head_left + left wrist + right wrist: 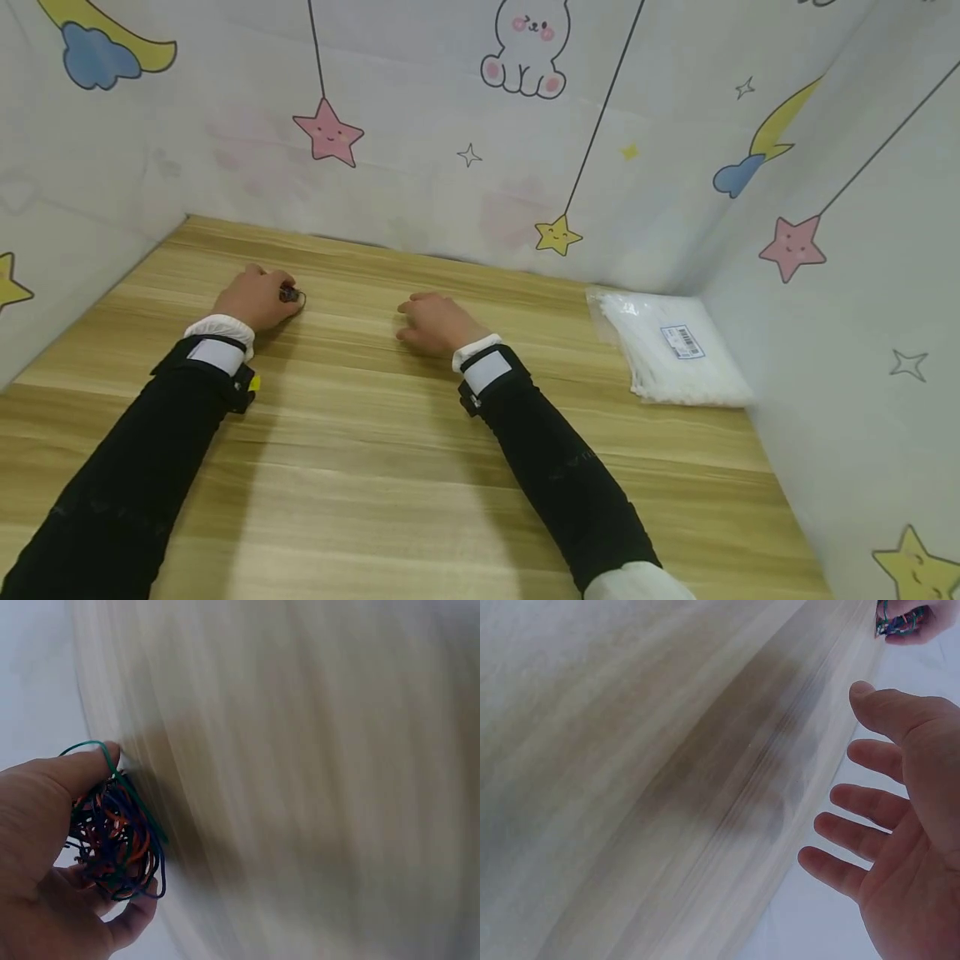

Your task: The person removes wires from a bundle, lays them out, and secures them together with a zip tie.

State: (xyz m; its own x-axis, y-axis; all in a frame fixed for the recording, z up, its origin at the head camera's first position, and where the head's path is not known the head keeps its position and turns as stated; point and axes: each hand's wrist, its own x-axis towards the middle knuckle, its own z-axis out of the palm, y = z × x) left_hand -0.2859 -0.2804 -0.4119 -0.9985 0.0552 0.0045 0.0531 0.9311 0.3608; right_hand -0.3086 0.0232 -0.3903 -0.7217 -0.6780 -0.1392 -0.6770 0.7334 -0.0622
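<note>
At the left of the head view, my left hand point(257, 298) is low over the wooden table. It grips a tangled bundle of thin coloured strands point(288, 294). Seen from the left wrist, the bundle point(116, 836) shows green, orange and dark blue loops between the thumb and curled fingers, with one green loop standing out past the thumb. Part of it is hidden by the palm. My right hand point(438, 323) is near the middle of the table and holds nothing. Its fingers point(851, 836) are relaxed and spread apart in the right wrist view.
A clear plastic bag of white slender pieces point(660, 350), with a barcode label point(682, 342), lies at the right of the wooden table point(360, 467). White cloth walls point(420, 192) printed with stars and moons stand along the back and both sides.
</note>
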